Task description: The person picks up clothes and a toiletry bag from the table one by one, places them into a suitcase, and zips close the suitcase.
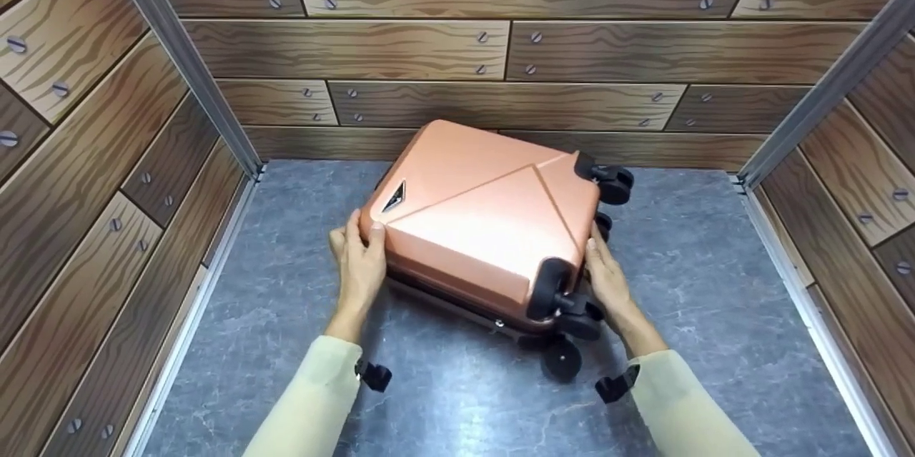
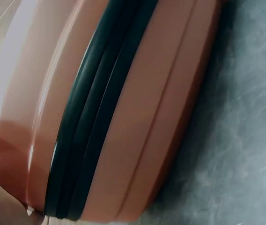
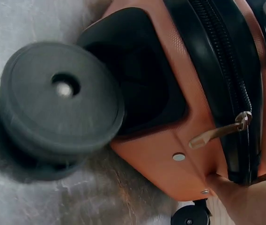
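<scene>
A rose-gold hard-shell suitcase lies on its broad side on the grey floor, its wheels toward the right. My left hand grips its near left corner, the thumb on the upper shell and the fingers round the edge. At the wheeled end, my right hand holds the suitcase between the wheels. In the right wrist view its thumb presses the shell beside the dark zipper band, where a metal zipper pull hangs. A black caster wheel there is blurred. The left wrist view shows the suitcase's ribbed dark seam.
Wood-patterned panels enclose the back and both sides, with metal posts at the corners. Grey marbled floor surrounds the suitcase. The far edge of the suitcase is close to the back panel.
</scene>
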A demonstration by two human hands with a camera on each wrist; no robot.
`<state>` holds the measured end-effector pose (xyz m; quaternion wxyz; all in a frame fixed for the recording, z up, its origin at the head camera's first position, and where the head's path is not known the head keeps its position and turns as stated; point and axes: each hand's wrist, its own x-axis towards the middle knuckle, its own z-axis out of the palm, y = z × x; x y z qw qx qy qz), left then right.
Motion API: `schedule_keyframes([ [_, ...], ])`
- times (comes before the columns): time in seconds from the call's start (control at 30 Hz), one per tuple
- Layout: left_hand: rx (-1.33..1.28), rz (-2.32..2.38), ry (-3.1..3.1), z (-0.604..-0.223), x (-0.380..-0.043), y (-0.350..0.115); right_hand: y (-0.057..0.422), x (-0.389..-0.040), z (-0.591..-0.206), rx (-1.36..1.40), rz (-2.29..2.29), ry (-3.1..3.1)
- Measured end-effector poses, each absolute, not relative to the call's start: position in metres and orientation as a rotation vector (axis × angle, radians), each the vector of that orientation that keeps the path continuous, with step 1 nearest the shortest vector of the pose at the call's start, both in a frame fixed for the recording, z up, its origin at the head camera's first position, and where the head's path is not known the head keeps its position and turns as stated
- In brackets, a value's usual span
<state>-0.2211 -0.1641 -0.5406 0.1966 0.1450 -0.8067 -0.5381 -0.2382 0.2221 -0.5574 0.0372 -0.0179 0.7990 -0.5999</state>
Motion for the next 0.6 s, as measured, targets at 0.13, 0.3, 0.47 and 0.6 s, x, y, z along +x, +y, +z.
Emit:
schedule_keyframes([
  [0.13,0.444,-1.439,-2.226,-0.543,-0.206,-0.153,0.232,-0.250,-0.555,-0.045,-1.689,2.522],
  [0.3,0.426,-1.418,-2.151,-0.552,-0.187,-0.141,0.246,-0.261,-0.553,-0.041,-1.589,2.540],
  [0.47,0.396,-1.478,-2.117,-0.561,-0.180,-0.142,0.251,-0.260,-0.557,0.009,-1.661,2.469],
  [0.6,0.365,-1.539,-2.137,-0.563,-0.180,-0.151,0.249,-0.249,-0.564,0.086,-1.803,2.359],
])
